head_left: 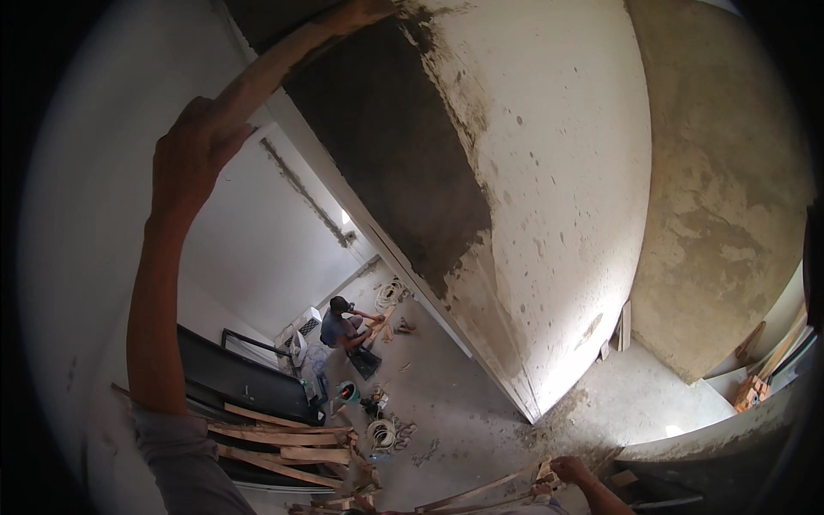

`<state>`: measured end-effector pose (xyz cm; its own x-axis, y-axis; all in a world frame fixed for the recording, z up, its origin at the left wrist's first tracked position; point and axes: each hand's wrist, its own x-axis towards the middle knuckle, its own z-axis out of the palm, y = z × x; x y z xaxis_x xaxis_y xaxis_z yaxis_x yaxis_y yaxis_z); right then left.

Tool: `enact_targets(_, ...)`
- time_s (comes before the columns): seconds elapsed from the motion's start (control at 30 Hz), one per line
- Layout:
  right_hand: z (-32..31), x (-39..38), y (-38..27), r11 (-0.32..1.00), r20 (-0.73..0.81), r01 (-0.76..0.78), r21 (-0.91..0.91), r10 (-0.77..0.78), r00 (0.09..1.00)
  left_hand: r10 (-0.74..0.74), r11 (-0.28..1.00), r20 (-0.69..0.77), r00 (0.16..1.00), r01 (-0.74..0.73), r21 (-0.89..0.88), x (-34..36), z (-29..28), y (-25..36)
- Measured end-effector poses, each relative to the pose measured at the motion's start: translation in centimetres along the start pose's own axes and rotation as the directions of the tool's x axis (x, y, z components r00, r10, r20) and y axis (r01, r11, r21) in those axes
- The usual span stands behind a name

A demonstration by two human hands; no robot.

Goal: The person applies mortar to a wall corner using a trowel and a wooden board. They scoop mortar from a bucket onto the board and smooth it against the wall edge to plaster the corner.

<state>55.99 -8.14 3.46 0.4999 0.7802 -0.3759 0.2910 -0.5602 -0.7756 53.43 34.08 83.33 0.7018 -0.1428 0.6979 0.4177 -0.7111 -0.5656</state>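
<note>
"So, what does the left grip (196, 153) have?"

"It's closed around one end of a long, pale-brown wooden strip (257, 82), which slants to the upper edge of the view, across a dark, damp-looking plaster patch (395, 146). Whether they touch, I can't tell."

"And the right?"

"One bare hand (572, 469) shows near the lower edge; whose it is and how it closes, I can't tell."

"What could go wrong?"

"With only one end visibly held, the strip could twist or slip, perhaps scraping the patch or dropping toward the grey concrete floor (455, 386), where one dark-clothed person (333, 330) crouches."

"Counts?"

"One strip, one patch; farther out, two pale cable coils (380, 435), one dark-green bucket (347, 392), and at least four brown timber boards (283, 436), overlapping."
</note>
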Motion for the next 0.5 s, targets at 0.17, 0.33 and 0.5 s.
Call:
enact_targets(0.17,-0.2,-0.4,-0.2,0.995,0.022,-0.100,0.028,0.099,0.995,-0.004,0.999,0.010,1.000,0.004,0.035,-0.3,-0.2,-0.7)
enact_targets(0.33,-0.7,-0.8,0.0,0.999,-0.002,-0.034,-0.033,0.034,0.999,-0.019,1.000,0.006,1.000,0.019,0.003,-0.6,-0.4,-1.0)
enact_targets(0.5,-1.1,-0.7,-0.5,0.991,0.021,-0.134,-0.006,0.134,0.991,-0.034,0.999,0.019,0.999,0.035,-0.016,-1.2,-0.9,-1.1)
